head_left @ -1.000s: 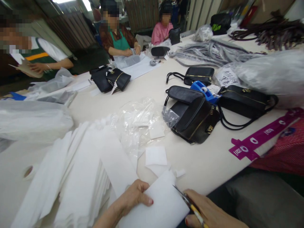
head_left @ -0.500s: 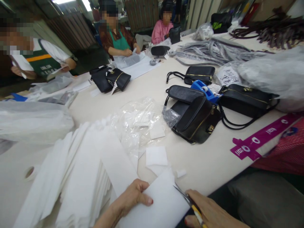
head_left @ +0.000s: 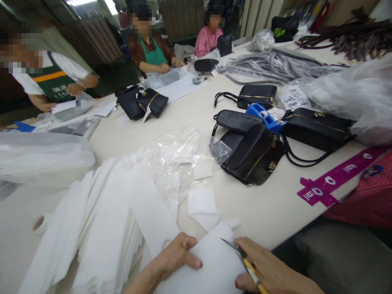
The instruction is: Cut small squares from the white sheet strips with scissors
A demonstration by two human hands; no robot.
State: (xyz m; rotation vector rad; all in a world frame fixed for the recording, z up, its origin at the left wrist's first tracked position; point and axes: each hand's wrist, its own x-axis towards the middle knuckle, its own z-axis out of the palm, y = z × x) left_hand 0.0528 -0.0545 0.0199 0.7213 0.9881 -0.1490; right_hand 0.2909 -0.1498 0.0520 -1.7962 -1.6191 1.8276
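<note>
Taking the thin, flat, foam-like white sheet (head_left: 214,265) as the clock's centre, it lies in the near middle of the view, cut off by the bottom border. The pale smooth tabletop (head_left: 260,212) has its near edge running out between 2 and 3 o'clock, just past the right hand (head_left: 260,265). Bare surface spreads at 1 to 2 o'clock, bounded by the purple printed plastic tape (head_left: 346,175) at 2 and the rounded black leather-look zip bag (head_left: 252,159) at 1. Room is tighter elsewhere: the fanned pile of long white strips (head_left: 104,228) fills 9 to 10, the crumpled clear plastic film (head_left: 168,163) sits at 11, and the small white square piece (head_left: 202,201) is near at 12.

Compared with half a second ago, the sheet's far corner has shifted slightly right, now partly covering a small white scrap (head_left: 235,223). The co-worker in the green apron (head_left: 52,81), at 10 o'clock, has lowered both hands to the table.

The left hand (head_left: 180,257) grips the sheet from its 10 o'clock side, thumb flat on top. The right hand holds slim yellow-handled metal scissors (head_left: 251,271), tips pointing toward 11 over the sheet; whether the blades are parted cannot be told.
</note>
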